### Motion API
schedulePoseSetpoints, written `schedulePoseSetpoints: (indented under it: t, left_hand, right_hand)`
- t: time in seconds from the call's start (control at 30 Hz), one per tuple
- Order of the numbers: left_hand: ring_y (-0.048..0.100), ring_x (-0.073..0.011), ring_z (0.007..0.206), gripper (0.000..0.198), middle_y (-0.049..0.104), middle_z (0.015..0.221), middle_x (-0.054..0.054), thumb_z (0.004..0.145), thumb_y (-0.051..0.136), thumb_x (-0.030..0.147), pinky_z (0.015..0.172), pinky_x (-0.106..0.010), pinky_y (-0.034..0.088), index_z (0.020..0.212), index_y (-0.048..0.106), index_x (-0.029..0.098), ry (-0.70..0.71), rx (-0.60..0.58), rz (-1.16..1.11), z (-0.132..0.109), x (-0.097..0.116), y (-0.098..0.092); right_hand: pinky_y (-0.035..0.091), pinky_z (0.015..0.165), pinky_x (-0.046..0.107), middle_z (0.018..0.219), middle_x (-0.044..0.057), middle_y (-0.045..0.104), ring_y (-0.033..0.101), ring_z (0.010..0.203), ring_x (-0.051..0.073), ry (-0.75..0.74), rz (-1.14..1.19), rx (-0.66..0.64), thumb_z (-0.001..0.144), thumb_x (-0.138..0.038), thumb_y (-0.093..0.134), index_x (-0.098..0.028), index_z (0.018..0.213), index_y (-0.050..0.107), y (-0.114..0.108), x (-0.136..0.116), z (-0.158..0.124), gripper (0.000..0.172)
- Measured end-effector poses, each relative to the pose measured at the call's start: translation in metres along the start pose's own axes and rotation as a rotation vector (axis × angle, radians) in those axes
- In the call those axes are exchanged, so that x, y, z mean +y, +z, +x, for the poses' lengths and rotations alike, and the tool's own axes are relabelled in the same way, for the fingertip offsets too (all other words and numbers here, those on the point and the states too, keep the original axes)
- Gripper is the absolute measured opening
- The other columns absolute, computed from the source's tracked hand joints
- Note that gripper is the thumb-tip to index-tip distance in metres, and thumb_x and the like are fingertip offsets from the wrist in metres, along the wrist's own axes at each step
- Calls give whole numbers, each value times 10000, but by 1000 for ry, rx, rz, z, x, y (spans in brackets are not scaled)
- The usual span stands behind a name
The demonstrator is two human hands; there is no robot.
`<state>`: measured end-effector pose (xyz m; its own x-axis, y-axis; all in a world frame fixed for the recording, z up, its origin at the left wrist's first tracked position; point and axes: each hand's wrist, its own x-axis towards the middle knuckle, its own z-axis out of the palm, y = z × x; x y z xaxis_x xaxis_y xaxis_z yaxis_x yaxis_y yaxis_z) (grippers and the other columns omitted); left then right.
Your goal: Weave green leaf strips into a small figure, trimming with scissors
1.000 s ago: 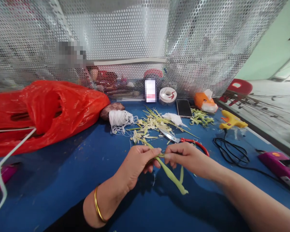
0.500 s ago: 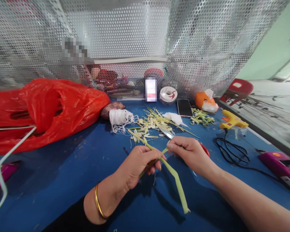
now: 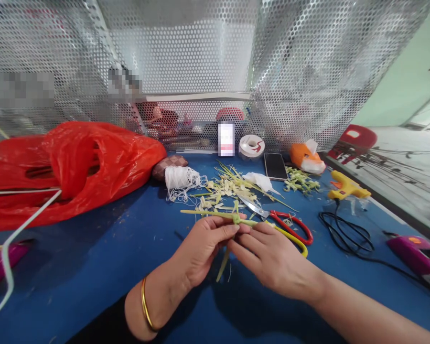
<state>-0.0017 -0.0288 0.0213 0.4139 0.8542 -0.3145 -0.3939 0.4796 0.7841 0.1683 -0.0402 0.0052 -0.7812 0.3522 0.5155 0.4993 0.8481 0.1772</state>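
Between my hands is a green leaf strip (image 3: 236, 219), folded into a small knot with thin ends pointing left, up and down. My left hand (image 3: 200, 246), with a gold bangle on the wrist, pinches it at the knot. Fingers of my right hand (image 3: 272, 255) are closed on it from the right, their tips partly hidden. Just beyond lie scissors (image 3: 297, 229) with one red and one yellow handle, and a pile of pale leaf scraps (image 3: 229, 186).
A red plastic bag (image 3: 129, 153) fills the left. White string (image 3: 181, 177), a ribbon roll (image 3: 251, 145), a lit phone (image 3: 226, 138) and a dark phone (image 3: 275, 166) stand behind. At right are a yellow glue gun (image 3: 347, 185), its cable and a purple device (image 3: 413, 253).
My right hand has moved left and down against my left hand. The long strip end that hung toward the front is no longer there, and the scissors' handles now show.
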Motion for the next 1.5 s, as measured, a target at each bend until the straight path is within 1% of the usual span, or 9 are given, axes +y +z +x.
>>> schedulePoseSetpoints:
  t: [0.07,0.13,0.27,0.4,0.63,0.93,1.1,1.27,1.5]
  left_hand:
    - [651,-121,748,206,743,812,-75,687,780,179,732,-195,475,886,764,128,3,11,-3,1,-2,0]
    - [654,-127,754,210,741,804,-80,682,783,173,739,-199,476,884,762,118,6,25,-2,1,-4,1]
    - [646,-120,689,222,734,776,-75,651,800,167,723,-210,479,861,760,109,-10,67,1,1,-7,4]
    - [647,-125,666,253,739,760,-76,627,816,187,734,-233,486,860,758,106,4,105,34,1,-8,6]
    - [658,-151,687,299,730,707,-60,601,832,185,768,-278,498,883,757,116,10,151,13,1,-7,6]
    - [651,-126,672,261,725,699,-53,669,779,143,733,-232,501,926,747,113,-1,144,32,-2,-5,7]
    - [646,-131,668,253,712,682,-47,673,776,153,734,-236,499,922,749,115,-4,153,66,-2,-6,8]
    - [640,-128,654,231,709,673,-47,672,768,144,728,-234,493,901,749,113,-15,158,64,-2,-5,9]
    - [645,-115,660,215,710,683,-48,710,732,131,723,-212,486,923,736,104,-17,150,82,-1,-6,7]
  right_hand:
    - [420,678,348,787,80,645,577,726,202,-1,-44,-15,954,-107,371,-91,986,651,3,-2,1,282]
    - [417,652,343,739,67,619,544,670,189,-12,-41,6,952,-100,349,-103,878,653,2,-3,2,313]
    - [445,691,334,648,39,559,495,622,170,-48,91,72,947,-92,336,-137,770,628,-1,-6,2,344]
    - [467,729,332,632,40,552,489,623,169,-60,177,103,936,-90,347,-142,749,622,-2,-6,1,336]
    - [460,677,321,606,25,530,459,573,160,-88,215,115,936,-111,389,-158,730,610,-3,-8,-1,306]
    - [440,620,322,603,21,528,433,545,156,-111,233,100,917,-105,400,-165,719,609,-3,-11,-2,294]
    - [451,650,336,621,23,548,453,546,161,-117,237,95,912,-104,427,-167,724,605,-3,-14,-2,266]
    - [438,608,318,609,23,550,439,538,155,-121,226,99,919,-102,403,-172,703,610,-3,-14,1,308]
    - [435,620,327,604,29,553,436,532,155,-123,242,94,902,-89,407,-154,708,625,0,-17,2,299]
